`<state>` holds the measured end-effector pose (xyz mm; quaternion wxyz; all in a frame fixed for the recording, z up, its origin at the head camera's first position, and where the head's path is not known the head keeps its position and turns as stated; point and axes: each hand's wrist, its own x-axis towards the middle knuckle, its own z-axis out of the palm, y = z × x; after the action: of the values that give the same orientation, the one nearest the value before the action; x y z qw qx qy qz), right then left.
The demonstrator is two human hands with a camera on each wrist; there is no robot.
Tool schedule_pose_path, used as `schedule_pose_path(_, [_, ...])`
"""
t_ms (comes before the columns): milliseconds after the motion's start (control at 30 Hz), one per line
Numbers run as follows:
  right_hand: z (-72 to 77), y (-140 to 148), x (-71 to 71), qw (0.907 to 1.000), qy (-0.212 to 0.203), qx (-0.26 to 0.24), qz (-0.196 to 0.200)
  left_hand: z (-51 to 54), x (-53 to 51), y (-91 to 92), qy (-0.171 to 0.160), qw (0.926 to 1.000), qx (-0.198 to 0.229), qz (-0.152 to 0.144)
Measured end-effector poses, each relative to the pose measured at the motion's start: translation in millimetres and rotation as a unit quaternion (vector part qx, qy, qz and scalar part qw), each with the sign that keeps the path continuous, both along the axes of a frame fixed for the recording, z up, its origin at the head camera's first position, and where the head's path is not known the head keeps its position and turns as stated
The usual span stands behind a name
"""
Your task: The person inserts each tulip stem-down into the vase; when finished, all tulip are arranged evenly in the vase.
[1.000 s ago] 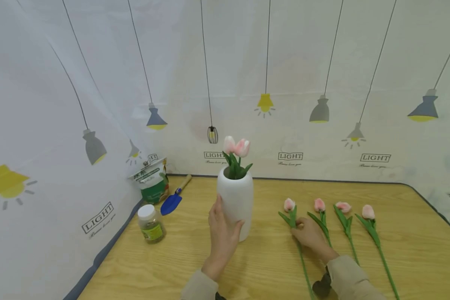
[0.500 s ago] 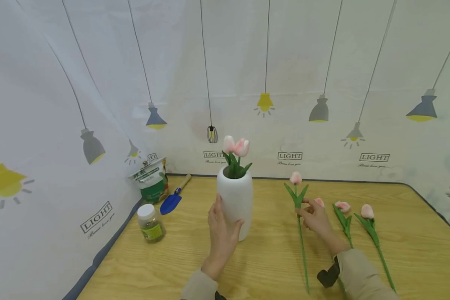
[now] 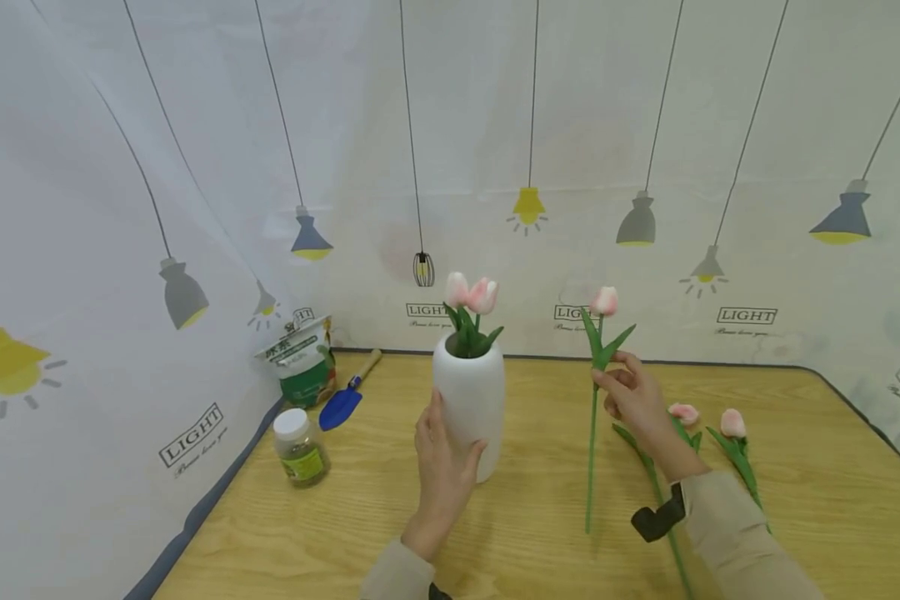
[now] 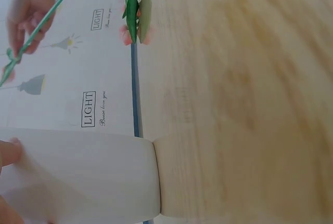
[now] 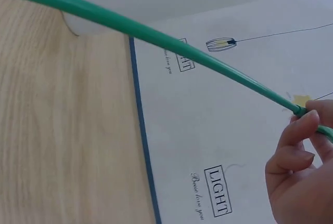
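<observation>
A white vase [image 3: 471,392] stands upright on the table with two pale pink tulips [image 3: 483,296] in its mouth. My left hand [image 3: 447,475] holds the vase low on its near side, fingers on the left and thumb on the right. To the right, my right hand [image 3: 637,400] pinches a single pink tulip [image 3: 603,302] by its stem just below the leaves. That tulip hangs nearly upright, its green stem [image 5: 171,44] crossing the right wrist view. Under and beside the right forearm lie more tulips [image 3: 733,423], one with its bloom hidden.
At the left stand a clear jar [image 3: 301,454] with a white lid and a green-and-white bag [image 3: 305,367]. A blue trowel [image 3: 342,408] with a wooden handle lies beside them. A printed cloth backdrop [image 3: 585,250] rises behind the wooden table [image 3: 375,533].
My right hand has lifted the tulip off the table, bringing it upward and more upright. The left hand stays on the vase.
</observation>
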<state>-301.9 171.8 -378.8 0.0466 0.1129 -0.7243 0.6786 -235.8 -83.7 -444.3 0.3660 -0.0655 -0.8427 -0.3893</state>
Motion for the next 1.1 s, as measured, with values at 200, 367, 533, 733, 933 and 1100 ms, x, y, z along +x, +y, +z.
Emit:
schedule_pose_path(200, [47.4,-15.1,-6.8,0.9924,0.027,-0.116,0.029,-0.8,0.3,0.1,0.000,1.0000,0.006,0.000])
schedule_pose_path(367, [77.7,-29.2,-10.7,0.9886,0.066,-0.127,0.045,-2.1,0.3,-0.7,-0.001,0.9999,0.012,-0.005])
schedule_pose_path(533, [93.8,-36.7,-11.3,0.9863,0.089,-0.128,0.055,-1.1,0.5,-1.1,0.001,0.9999,0.013,-0.007])
schedule_pose_path(733, [118.0,-42.8,-9.9,0.9757,0.109,-0.178,0.066,-0.6,0.8,-2.5,0.001,0.9999,0.012,-0.008])
schedule_pose_path(933, [152.4,-55.7,-5.8,0.9680,0.177,-0.166,0.064,-1.5,0.0,-3.1,0.004,0.9999,0.014,-0.006])
schedule_pose_path(1100, [177.2,-65.5,-1.3,0.9642,0.210,-0.152,0.057,-3.2,-1.7,-3.1,0.004,0.9999,0.012,-0.007])
